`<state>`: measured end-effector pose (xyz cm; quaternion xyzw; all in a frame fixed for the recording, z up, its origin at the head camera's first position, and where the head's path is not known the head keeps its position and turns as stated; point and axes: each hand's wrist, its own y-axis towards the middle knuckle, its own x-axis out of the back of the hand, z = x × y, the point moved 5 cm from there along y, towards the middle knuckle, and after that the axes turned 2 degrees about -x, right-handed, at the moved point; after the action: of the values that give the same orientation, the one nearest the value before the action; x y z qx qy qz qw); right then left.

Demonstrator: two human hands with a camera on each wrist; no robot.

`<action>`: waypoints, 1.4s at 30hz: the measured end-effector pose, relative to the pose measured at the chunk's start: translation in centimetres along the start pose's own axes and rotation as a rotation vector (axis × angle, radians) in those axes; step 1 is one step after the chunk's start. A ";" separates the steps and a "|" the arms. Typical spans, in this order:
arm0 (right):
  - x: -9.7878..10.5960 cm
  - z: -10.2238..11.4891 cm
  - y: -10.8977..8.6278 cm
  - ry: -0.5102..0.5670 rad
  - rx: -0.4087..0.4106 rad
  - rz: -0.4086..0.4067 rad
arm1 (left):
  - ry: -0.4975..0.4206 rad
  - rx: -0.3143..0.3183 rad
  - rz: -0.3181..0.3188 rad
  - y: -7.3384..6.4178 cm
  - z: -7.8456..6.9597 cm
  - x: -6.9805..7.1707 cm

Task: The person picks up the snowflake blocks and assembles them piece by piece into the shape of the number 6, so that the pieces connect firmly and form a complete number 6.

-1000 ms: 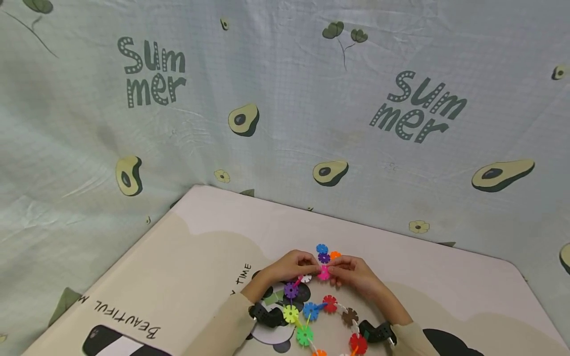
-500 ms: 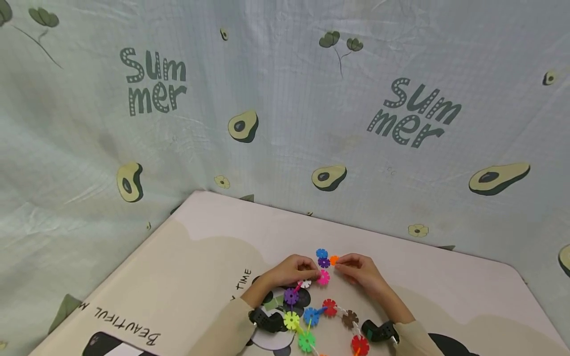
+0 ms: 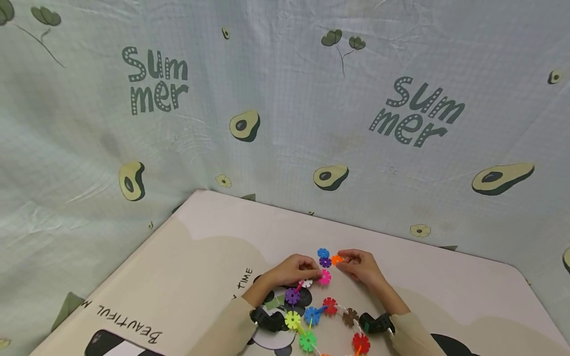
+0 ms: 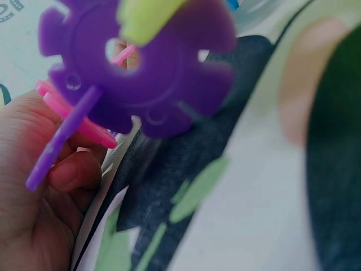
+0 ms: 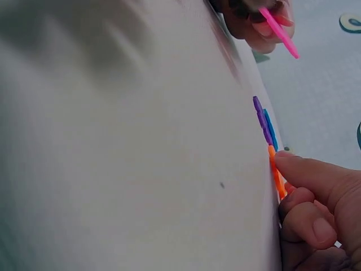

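My left hand [image 3: 294, 269] pinches a pink snowflake disc [image 3: 325, 277] at the end of a chain of slotted plastic discs. My right hand [image 3: 361, 267] has thumb and fingers on a loose orange disc [image 3: 336, 260]; in the right wrist view the thumb lies against the orange disc [image 5: 276, 169], which stays flat on the table. Beside it lie a purple disc [image 3: 325, 262] and a blue disc [image 3: 323, 252]. A white disc [image 3: 306, 283] and a purple chain disc [image 3: 292, 295] follow the pink one; this purple disc [image 4: 158, 73] looms large in the left wrist view.
The joined discs curve towards me through a yellow disc [image 3: 292, 320], a green disc [image 3: 308, 340], a brown disc [image 3: 350, 317] and a red disc [image 3: 361, 343]. A printed cloth covers the table [image 3: 213, 272]. Behind it hangs an avocado-patterned curtain [image 3: 285, 138].
My right hand has left the pink disc and moved up and right to the orange disc, taking it between thumb and fingers. The left hand keeps holding the pink disc.
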<state>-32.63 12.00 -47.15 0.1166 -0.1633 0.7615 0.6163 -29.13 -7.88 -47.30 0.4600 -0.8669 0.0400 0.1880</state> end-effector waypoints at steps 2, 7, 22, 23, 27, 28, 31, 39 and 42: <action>0.0 0.1 0.1 -0.005 -0.011 0.001 | -0.009 0.004 0.003 0.0 0.0 0.0; 0.0 0.2 0.1 -0.007 -0.019 0.006 | -0.019 -0.001 0.001 0.1 -0.1 0.1; 0.1 0.2 -0.9 0.022 0.055 0.097 | 0.006 -0.006 -0.006 0.0 -0.2 0.3; 0.1 0.2 -1.0 0.032 0.055 0.113 | 0.009 -0.010 -0.007 0.0 -0.2 0.3; 0.0 0.2 -1.4 0.053 0.069 0.170 | 0.014 -0.022 -0.015 0.0 -0.1 0.4; 0.0 0.2 -1.4 0.051 0.071 0.177 | 0.014 -0.025 -0.017 0.0 -0.1 0.4; 0.1 0.1 -1.8 0.050 0.072 0.195 | 0.010 -0.029 -0.018 -0.1 -0.3 0.2; 0.0 -0.4 -2.8 0.118 0.046 0.241 | 0.013 -0.036 -0.009 -0.4 -1.6 -0.1; -0.1 -0.6 -3.0 0.152 0.058 0.280 | 0.014 -0.032 -0.018 -0.4 -1.4 -0.1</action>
<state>-29.66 12.72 -47.43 0.0524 -0.1087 0.8509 0.5113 -28.36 -7.66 -46.11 0.4645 -0.8619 0.0278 0.2015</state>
